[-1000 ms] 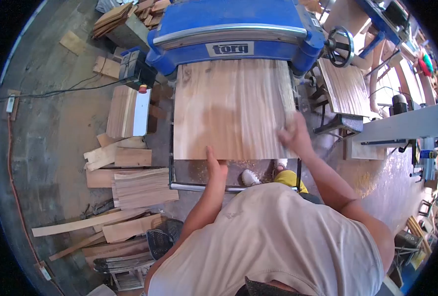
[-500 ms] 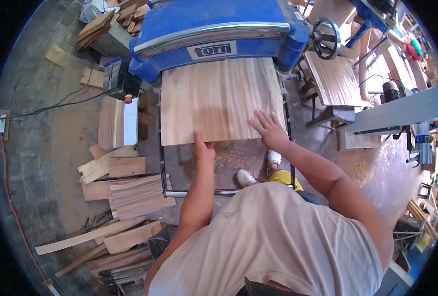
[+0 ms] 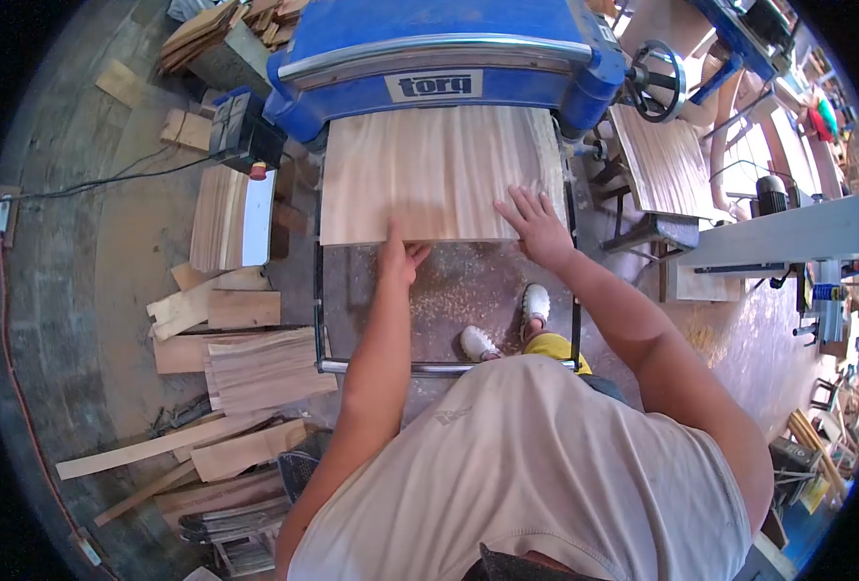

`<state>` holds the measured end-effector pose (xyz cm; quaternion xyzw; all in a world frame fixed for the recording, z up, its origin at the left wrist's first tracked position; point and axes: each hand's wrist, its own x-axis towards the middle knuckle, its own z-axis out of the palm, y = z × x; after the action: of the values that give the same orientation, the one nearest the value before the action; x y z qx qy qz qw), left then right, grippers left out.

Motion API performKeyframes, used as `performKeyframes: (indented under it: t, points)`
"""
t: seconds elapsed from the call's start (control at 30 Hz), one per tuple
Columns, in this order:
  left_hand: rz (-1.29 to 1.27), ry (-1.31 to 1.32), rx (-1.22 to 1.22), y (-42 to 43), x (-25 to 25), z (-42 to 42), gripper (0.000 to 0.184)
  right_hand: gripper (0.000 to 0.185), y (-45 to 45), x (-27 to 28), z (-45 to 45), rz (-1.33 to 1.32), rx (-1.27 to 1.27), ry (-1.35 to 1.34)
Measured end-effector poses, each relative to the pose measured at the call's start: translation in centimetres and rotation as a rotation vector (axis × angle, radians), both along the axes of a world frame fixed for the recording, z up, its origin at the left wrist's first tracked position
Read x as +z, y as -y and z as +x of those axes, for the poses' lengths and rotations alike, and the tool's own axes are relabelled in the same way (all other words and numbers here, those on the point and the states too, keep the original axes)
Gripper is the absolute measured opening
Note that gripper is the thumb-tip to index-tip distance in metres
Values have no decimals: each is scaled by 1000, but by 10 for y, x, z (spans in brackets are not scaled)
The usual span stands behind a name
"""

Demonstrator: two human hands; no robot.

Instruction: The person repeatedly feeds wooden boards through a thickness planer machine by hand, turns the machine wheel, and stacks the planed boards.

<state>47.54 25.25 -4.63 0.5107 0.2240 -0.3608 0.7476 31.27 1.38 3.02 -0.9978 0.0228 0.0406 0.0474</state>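
A wide wooden panel (image 3: 439, 179) with streaked grain lies level, its far end under the blue thickness planer (image 3: 434, 77) marked "torq". My left hand (image 3: 400, 258) is at the panel's near edge, left of the middle. Its thumb rests on the top face and its other fingers are partly hidden at and below the edge. Near the right corner, my right hand (image 3: 539, 230) lies flat on the panel with fingers spread, its palm over the near edge.
A black metal frame with a chrome roller (image 3: 449, 368) extends toward me. A control box (image 3: 245, 131) with a red button and stacked boards (image 3: 218, 218) stand at left. Loose offcuts (image 3: 265, 373) cover the floor there. Another panel (image 3: 657, 160) rests on a stand to the right.
The panel has slid farther into the planer, away from me, so less of it shows. Both hands have moved forward with it, and more of the floor shows below its edge.
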Motion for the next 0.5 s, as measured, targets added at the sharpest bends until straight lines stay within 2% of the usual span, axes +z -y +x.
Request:
performKeyframes:
  t: [0.17, 0.27, 0.5]
  points:
    - [4, 17, -64, 6, -16, 18, 69, 94, 10, -8, 10, -22, 22, 76]
    - [-12, 32, -73, 10, -22, 26, 69, 88, 12, 2, 17, -122, 26, 2]
    - [10, 38, -57, 24, -16, 40, 70, 89, 27, -10, 31, -62, 27, 66]
